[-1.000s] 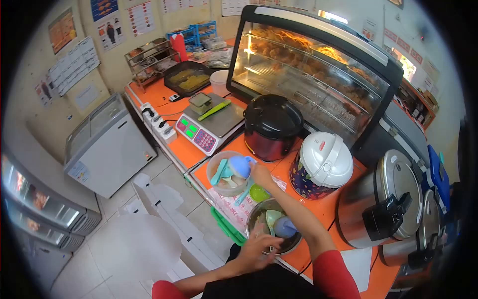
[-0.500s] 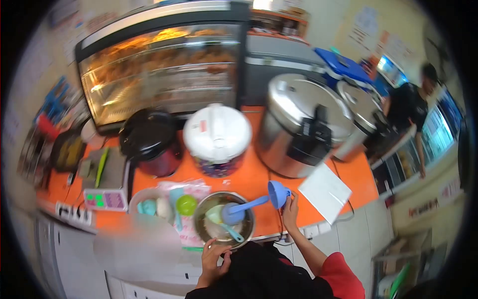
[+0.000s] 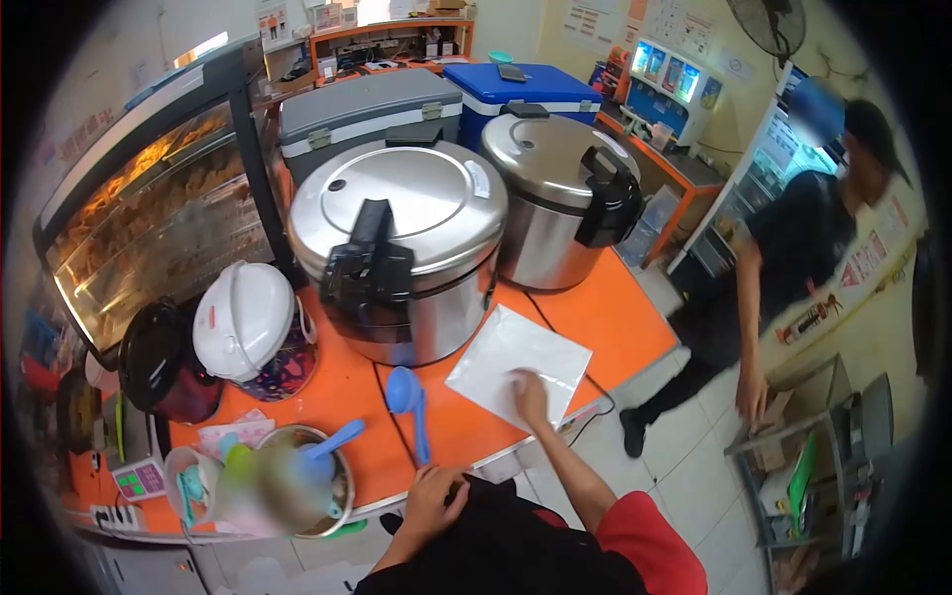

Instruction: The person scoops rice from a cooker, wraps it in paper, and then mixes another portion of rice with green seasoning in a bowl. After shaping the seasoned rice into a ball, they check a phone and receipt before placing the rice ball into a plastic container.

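My right hand (image 3: 532, 399) is over the white sheet (image 3: 496, 362), a flat square that looks like paper or plastic, lying near the counter's front edge. Its fingers are smeared by motion. My left hand (image 3: 436, 504) is at the counter edge in front of my body, fingers loosely bent and apart, with nothing in it. Just beyond it a blue ladle (image 3: 405, 392) lies on the orange counter, its handle pointing toward me. Left of this, a metal bowl (image 3: 342, 496) holds a utensil with a blue handle (image 3: 339, 438); a blurred patch hides much of the bowl.
Two big steel rice cookers (image 3: 421, 297) stand behind the sheet. Smaller cookers (image 3: 248, 327) and a glass food warmer (image 3: 159, 218) are at the left. Cool boxes (image 3: 372, 109) sit behind. A person in black (image 3: 788, 238) stands right of the counter (image 3: 625, 317), near a shelf (image 3: 803, 456).
My view has swung right. The blue ladle, at my right hand before, now lies on the counter. My right hand is at the white sheet; my left hand has left the bowl's rim.
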Action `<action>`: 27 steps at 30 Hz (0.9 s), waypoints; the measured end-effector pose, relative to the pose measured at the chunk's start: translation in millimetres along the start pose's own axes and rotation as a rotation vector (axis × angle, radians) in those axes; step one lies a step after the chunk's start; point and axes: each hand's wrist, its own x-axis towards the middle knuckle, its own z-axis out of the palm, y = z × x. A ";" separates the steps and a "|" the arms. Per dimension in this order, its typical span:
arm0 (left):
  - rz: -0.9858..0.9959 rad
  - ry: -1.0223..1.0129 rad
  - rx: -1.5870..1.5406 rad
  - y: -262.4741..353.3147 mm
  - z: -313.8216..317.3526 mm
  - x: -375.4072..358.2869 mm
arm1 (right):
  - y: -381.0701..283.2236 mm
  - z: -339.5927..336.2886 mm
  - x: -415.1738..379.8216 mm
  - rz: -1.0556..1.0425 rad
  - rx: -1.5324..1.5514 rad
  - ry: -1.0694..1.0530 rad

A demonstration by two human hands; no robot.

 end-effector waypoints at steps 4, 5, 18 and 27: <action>-0.772 -0.019 -0.874 -65.8 147.1 20.7 | 78.8 -44.9 58.5 -0.227 -0.544 0.018; -0.775 0.002 -0.870 -72.4 172.9 25.8 | 83.7 -47.9 66.0 -0.242 -0.533 0.011; -0.633 -0.022 0.344 -78.1 247.4 96.1 | 118.8 -48.9 105.0 -0.430 -0.579 -0.142; -0.471 -0.178 0.652 -115.2 175.0 101.0 | 120.4 -51.7 112.4 -0.223 -0.661 -1.002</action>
